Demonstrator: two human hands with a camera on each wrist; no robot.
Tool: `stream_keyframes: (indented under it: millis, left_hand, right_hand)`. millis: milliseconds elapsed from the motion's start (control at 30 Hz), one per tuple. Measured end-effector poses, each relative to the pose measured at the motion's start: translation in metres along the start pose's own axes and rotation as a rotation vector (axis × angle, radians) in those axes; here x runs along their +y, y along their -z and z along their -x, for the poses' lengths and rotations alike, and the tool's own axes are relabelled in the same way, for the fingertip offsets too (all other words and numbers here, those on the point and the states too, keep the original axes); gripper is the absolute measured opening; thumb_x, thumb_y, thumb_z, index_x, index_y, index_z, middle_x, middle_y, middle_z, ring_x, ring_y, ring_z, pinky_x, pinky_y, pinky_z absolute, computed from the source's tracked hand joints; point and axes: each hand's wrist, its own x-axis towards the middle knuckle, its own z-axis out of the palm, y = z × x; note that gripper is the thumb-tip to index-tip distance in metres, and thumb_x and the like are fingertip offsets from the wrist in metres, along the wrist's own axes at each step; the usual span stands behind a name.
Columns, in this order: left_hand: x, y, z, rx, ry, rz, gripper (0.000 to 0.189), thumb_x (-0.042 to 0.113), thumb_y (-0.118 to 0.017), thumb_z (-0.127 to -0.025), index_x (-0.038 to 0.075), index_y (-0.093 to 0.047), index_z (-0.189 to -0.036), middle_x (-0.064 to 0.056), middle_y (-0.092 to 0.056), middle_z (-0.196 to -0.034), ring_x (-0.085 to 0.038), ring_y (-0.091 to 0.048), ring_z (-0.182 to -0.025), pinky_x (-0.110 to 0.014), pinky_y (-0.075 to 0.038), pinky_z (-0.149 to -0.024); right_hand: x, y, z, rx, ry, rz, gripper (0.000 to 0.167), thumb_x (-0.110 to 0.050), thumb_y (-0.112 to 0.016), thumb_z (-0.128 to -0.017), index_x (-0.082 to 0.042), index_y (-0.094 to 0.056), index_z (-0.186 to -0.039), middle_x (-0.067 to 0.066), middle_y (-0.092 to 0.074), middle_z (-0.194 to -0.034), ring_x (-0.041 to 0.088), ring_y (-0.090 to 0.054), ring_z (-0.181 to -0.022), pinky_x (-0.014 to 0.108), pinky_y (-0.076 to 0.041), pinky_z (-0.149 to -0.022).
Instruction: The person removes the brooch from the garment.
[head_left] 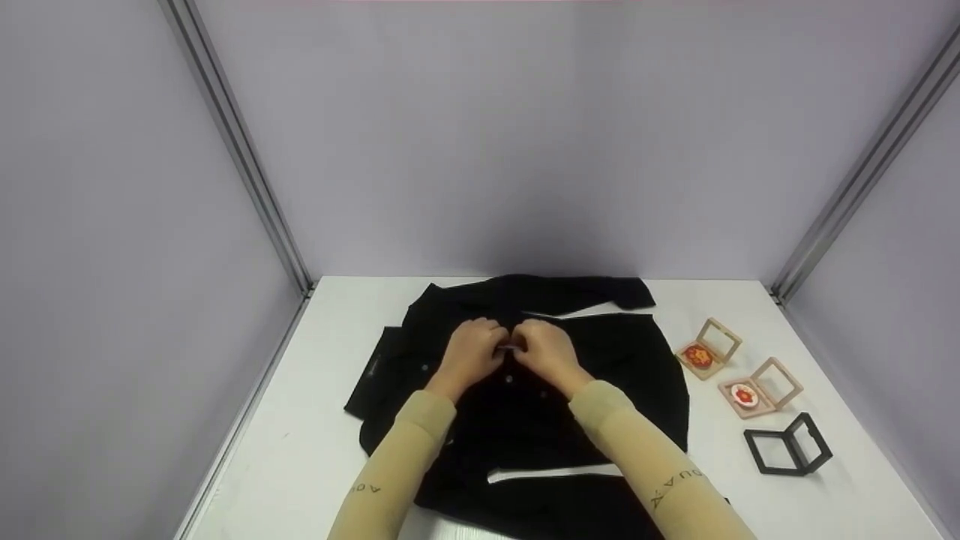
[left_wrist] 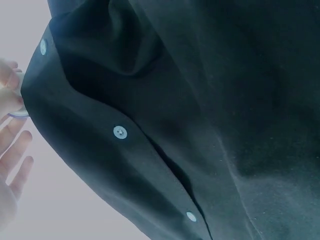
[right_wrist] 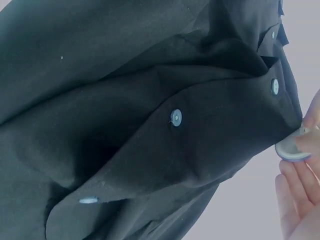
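Note:
A black button-up shirt point(head_left: 615, 360) lies spread on the white table, its sleeves out to the right. Over its button front, my left hand point(head_left: 471, 351) and right hand point(head_left: 549, 349) meet at the fingertips, with a small pale round badge point(head_left: 509, 347) between them. In the right wrist view, thumb and fingers pinch this whitish, blue-rimmed badge point(right_wrist: 289, 149) at the raised edge of the cloth. The left wrist view shows the badge point(left_wrist: 19, 111) gripped at the shirt's edge as well. Pale buttons point(left_wrist: 120, 132) run along the placket; the badge's front is hidden.
On the right of the table point(head_left: 870, 495) stand two open wooden frames, one with a red-orange badge point(head_left: 699, 356), the other with a white badge with a red flower point(head_left: 745, 395). Nearer is an open black frame point(head_left: 780, 454). Pale walls point(head_left: 487, 135) enclose the back and sides.

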Motion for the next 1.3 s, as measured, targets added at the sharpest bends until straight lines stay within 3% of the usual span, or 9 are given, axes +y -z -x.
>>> stream_keyframes:
  millis: [233, 533, 933, 1300]
  left_hand:
    - [0.0017, -0.0002, -0.0031, -0.007, 0.008, 0.004, 0.012, 0.017, -0.086, -0.081, 0.014, -0.076, -0.087, 0.000, -0.072, -0.081, -0.022, -0.067, -0.075, -0.038, -0.057, -0.071]
    - [0.0016, 0.0006, -0.0054, -0.023, 0.028, 0.009, 0.013, 0.018, -0.087, -0.082, 0.014, -0.077, -0.090, 0.000, -0.074, -0.084, -0.022, -0.069, -0.077, -0.038, -0.059, -0.074]
    - [0.0017, -0.0026, -0.0051, 0.027, 0.004, 0.000, 0.013, 0.016, -0.087, -0.080, 0.014, -0.075, -0.086, 0.000, -0.071, -0.079, -0.022, -0.067, -0.074, -0.038, -0.057, -0.070]
    - [0.0040, -0.0035, -0.0055, -0.002, -0.001, -0.003, 0.013, 0.014, -0.084, -0.077, 0.013, -0.073, -0.084, 0.000, -0.070, -0.079, -0.022, -0.066, -0.073, -0.037, -0.056, -0.070]
  right_hand:
    - [0.0031, 0.0028, -0.0007, 0.044, 0.026, 0.005, 0.011, -0.001, -0.079, -0.079, -0.007, -0.074, -0.087, 0.008, -0.069, -0.086, 0.028, -0.066, -0.081, 0.046, -0.058, -0.077]
    - [0.0049, 0.0036, -0.0019, 0.033, 0.014, -0.013, 0.012, -0.001, -0.078, -0.081, -0.006, -0.077, -0.092, 0.008, -0.072, -0.090, 0.028, -0.069, -0.085, 0.046, -0.060, -0.080]
    - [0.0072, 0.0020, 0.0002, 0.046, 0.031, -0.015, 0.010, -0.005, -0.079, -0.082, -0.007, -0.076, -0.091, 0.008, -0.071, -0.086, 0.026, -0.066, -0.079, 0.045, -0.059, -0.077]
    - [0.0067, 0.0017, 0.0049, 0.027, 0.020, -0.043, 0.013, -0.005, -0.080, -0.081, -0.006, -0.074, -0.092, 0.008, -0.069, -0.086, 0.025, -0.065, -0.079, 0.044, -0.058, -0.076]
